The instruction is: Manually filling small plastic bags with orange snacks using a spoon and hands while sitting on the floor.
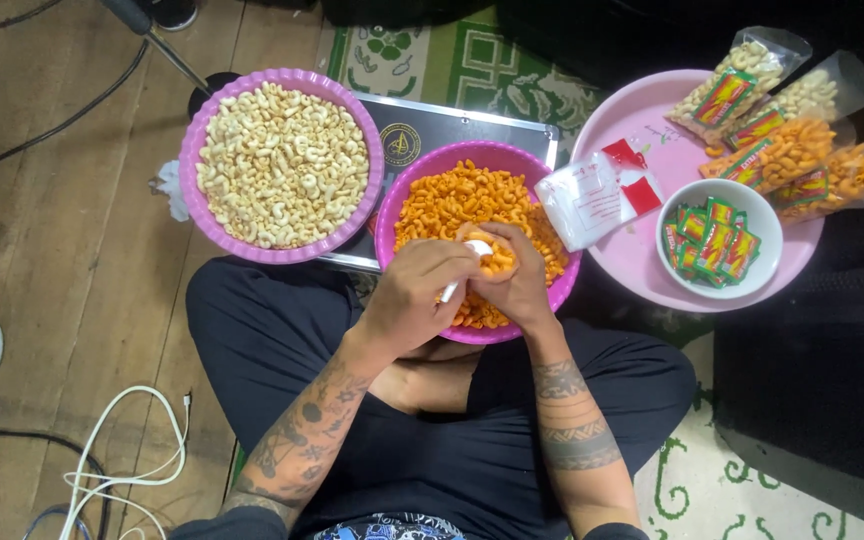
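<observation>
Four clear packets of snacks (pixel 787 125), two pale and two orange, each with a red, green and yellow label, are laid along the far right edge of a round pink tray (pixel 632 120). A stack of flat clear bags (pixel 600 196) with red printed corners is lain near the tray's middle, and just beside it, at the tray's near right edge, a white bowl (pixel 764 218) is filled with small red, green and yellow label slips (pixel 710 237). To the left of the tray, a purple basin (pixel 552 165) heaped with orange curled snacks (pixel 457 200) is set over a dark case, and farther left a larger purple basin (pixel 192 150) is filled with pale curled snacks (pixel 282 165). Over the near rim of the orange basin, the left hand (pixel 414 295) is closed around a white scoop (pixel 464 268), and the right hand (pixel 517 285) is wrapped around a small clear bag (pixel 497 258) partly filled with orange snacks. The two hands are touching.
</observation>
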